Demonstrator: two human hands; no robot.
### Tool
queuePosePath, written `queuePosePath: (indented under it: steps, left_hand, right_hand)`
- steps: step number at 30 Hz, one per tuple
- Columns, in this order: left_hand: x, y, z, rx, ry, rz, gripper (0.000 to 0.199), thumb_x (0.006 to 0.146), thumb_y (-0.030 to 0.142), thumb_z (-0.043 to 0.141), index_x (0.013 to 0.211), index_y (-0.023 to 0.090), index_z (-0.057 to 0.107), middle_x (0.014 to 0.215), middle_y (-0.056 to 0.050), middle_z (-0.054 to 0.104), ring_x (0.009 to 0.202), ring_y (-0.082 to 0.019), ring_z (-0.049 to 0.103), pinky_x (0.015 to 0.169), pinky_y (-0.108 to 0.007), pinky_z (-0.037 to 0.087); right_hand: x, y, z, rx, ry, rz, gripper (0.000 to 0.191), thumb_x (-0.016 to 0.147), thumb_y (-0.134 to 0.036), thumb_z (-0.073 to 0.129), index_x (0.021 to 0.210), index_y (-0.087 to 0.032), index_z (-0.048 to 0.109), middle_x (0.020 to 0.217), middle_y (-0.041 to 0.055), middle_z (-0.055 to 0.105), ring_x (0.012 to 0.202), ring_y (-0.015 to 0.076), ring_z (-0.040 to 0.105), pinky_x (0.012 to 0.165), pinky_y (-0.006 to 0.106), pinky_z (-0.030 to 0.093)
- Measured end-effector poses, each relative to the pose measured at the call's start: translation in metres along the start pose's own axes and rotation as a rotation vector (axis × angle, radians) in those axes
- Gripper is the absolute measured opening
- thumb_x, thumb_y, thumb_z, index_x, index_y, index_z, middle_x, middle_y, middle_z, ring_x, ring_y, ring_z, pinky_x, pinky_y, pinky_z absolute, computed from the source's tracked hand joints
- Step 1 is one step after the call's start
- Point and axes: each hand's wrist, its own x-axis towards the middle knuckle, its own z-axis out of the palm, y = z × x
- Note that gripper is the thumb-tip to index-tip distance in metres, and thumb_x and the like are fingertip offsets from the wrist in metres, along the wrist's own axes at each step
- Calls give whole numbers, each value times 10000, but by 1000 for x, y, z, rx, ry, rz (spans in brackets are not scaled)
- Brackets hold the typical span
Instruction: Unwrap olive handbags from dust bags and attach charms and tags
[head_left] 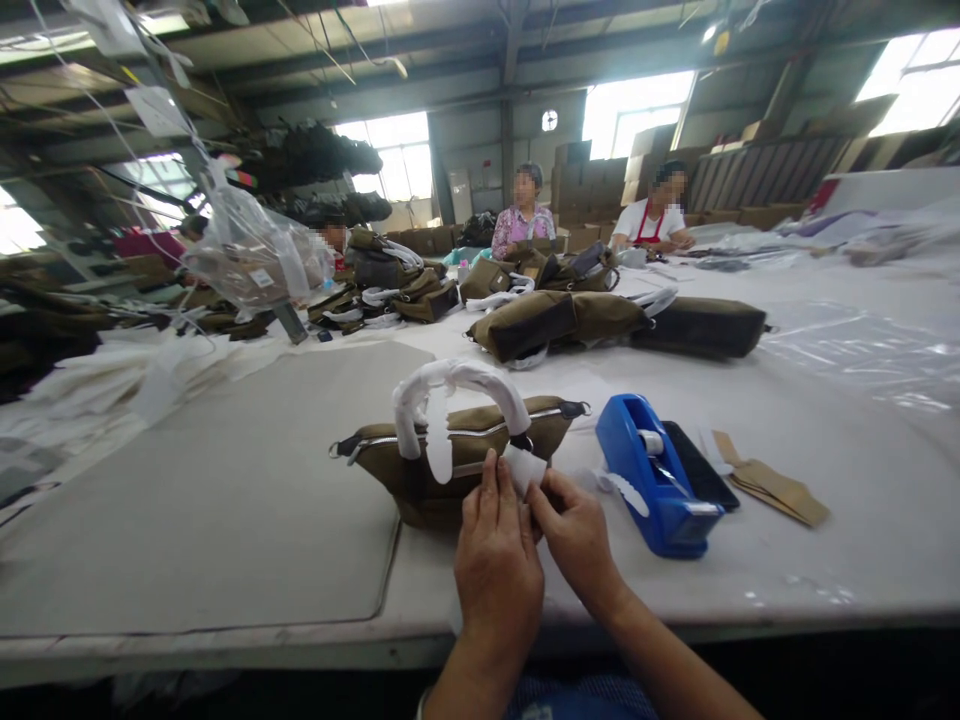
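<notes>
An olive-brown handbag [390, 482] with a silver zipper sits upright in front of me. Its arched handle [491, 378] is wrapped in white material, and a white strip with a wavy edge [439, 440] hangs from it. At the handle's right base is a small white sheet [525, 470]. My left hand [499, 565] is closed at the sheet's left edge, fingers together and pointing up against the bag; its thumb is mostly hidden. My right hand [577, 530] pinches the sheet's lower right corner between thumb and forefinger.
Right of the bag stand a blue tape dispenser [652, 490], a dark flat object [701, 465] and brown paper tags [780, 490]. A grey board [225, 500] covers the left tabletop. More bags [525, 325] lie beyond, and people [523, 215] sit at the far side.
</notes>
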Motion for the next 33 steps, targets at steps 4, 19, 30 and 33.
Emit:
queuePosePath:
  steps: [4,19,30,33]
  left_hand:
    - [-1,2,1,72,-13,46,578,1003,264,496,1551,105,400,1594,-171,407,1334,-365,511,1090,-482,456]
    - [16,-12,-48,-1087,-498,-727,498,907,525,661,1232,152,714,1192,-112,745,1052,-274,690,880,-301,525]
    - [14,-7,-18,-960,-445,-723,447,869,447,675,1187,133,665,1103,-119,749,1046,-294,680,862,-325,508]
    - [12,-8,-18,-951,-470,-738,479,859,474,684,1197,135,663,1082,-114,751,1007,-291,692,852,-331,512]
  right_hand:
    - [-2,2,-5,-43,2,-90,456,961,-494,534,607,-207,509,577,0,524,571,152,487,546,273,388]
    - [14,-7,-27,69,-283,17,483,988,-545,546,666,-186,577,503,-21,536,481,129,512,516,252,390]
    - [13,-12,-28,-72,-212,-86,403,996,-413,560,673,-176,605,592,-11,568,513,114,564,504,220,417]
    - [11,-19,-31,-36,-224,-29,340,977,-405,591,734,-175,655,589,-14,599,490,118,593,486,216,437]
